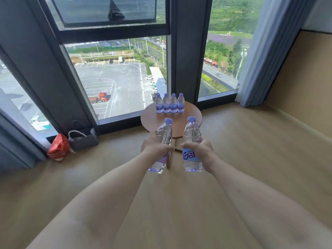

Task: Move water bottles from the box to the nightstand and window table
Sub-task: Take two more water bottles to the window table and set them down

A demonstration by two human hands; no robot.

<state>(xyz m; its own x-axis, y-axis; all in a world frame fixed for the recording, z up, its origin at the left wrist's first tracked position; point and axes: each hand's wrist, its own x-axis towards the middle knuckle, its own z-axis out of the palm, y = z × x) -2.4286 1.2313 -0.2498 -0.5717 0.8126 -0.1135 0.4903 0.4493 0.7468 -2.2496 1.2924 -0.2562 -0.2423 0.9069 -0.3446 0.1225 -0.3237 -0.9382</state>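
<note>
Bottles (pixel 162 146) (pixel 191 144) gripped upright, 1 per hand (pixel 154 146) (pixel 201 150), 4 bottles (pixel 169 103) on round table (pixel 149 119)

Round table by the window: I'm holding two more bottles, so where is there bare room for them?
The round table is bare in front of the row of four bottles, toward you. That row crowds the window-side edge.

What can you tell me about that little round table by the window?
The round table has a brown, wood-look top and stands on the pale floor against the window. Four bottles stand upright in a tight row along its far edge; the near part is bare. Its base is mostly hidden behind two held bottles, so only a wooden leg shows. Neither hand touches it.
</note>
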